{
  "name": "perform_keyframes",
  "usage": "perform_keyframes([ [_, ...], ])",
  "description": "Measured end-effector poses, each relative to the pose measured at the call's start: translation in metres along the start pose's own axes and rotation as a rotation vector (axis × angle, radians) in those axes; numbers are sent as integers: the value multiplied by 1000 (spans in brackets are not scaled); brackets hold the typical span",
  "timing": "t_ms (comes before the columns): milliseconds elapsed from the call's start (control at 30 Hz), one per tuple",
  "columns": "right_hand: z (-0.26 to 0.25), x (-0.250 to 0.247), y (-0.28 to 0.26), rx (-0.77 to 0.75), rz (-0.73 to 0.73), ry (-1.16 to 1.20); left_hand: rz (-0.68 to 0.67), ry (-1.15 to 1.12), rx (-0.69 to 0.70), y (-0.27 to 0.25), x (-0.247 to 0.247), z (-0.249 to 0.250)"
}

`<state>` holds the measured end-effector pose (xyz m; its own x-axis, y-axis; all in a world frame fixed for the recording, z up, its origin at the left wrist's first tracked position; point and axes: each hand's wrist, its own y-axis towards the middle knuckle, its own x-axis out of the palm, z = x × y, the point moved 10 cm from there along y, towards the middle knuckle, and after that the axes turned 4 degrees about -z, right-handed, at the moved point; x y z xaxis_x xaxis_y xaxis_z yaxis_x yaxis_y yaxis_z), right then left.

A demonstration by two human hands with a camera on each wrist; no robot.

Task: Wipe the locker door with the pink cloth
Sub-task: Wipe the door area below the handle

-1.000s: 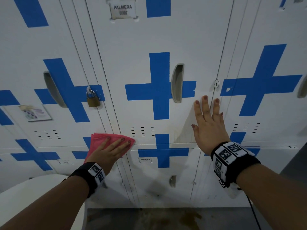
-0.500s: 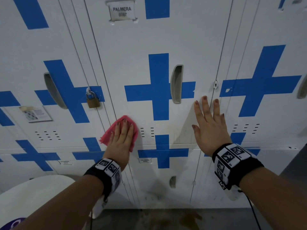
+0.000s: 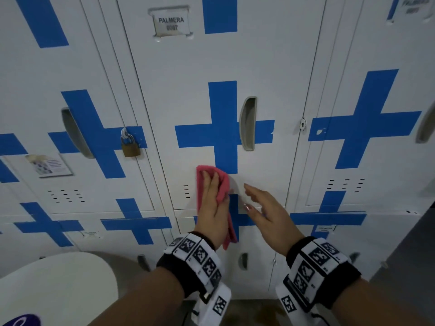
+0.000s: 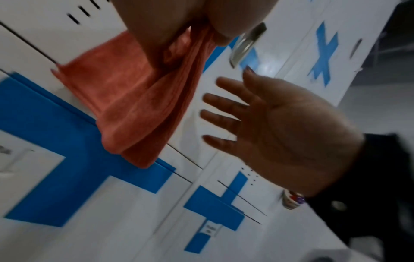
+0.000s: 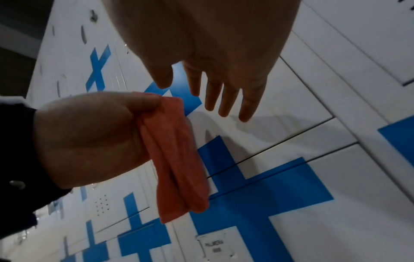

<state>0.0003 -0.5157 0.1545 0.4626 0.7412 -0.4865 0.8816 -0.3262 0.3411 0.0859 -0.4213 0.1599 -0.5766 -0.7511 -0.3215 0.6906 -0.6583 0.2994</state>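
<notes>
The left hand (image 3: 213,209) holds the pink cloth (image 3: 221,184) between thumb and fingers against the locker door (image 3: 270,67), just below its blue cross (image 3: 222,128); folded cloth hangs past the palm. The right hand (image 3: 266,212) hovers beside it, fingers spread, grasping nothing.

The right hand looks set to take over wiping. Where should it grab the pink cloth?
Probably the loose folded tail of the cloth hanging below the left hand, approached from the right: the right hand is open beside it, and the upper part is pinched.
</notes>
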Motion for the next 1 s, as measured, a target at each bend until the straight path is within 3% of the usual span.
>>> perform_keyframes([
  [100, -9, 20, 0, -10, -131, 191, -32, -355, -109, -12, 25, 5],
  [233, 6, 24, -9, 101, -141, 416, -36, -724, -330, -18, 50, -12],
  [333, 10, 19, -15, 140, -112, 449, -75, -804, -414, -21, 63, -19],
  [433, 23, 10, -18, 227, -21, 466, -212, -739, -459, -22, 71, -27],
  [500, 31, 5, -20, 287, 28, 461, -308, -544, -357, -20, 67, -19],
  [567, 42, 3, -25, 366, 65, 476, -286, -284, -188, -14, 53, -8],
  [667, 54, -3, -33, 481, 126, 624, -168, 138, 65, -1, 25, 9],
  [767, 49, -15, -37, 497, 197, 776, 63, 671, 301, 9, -10, 24],
  [833, 44, -30, -39, 465, 291, 820, 165, 975, 338, 14, -25, 30],
  [1000, 22, -65, -45, 301, 551, 673, 65, 1334, 245, 40, -38, 12],
])
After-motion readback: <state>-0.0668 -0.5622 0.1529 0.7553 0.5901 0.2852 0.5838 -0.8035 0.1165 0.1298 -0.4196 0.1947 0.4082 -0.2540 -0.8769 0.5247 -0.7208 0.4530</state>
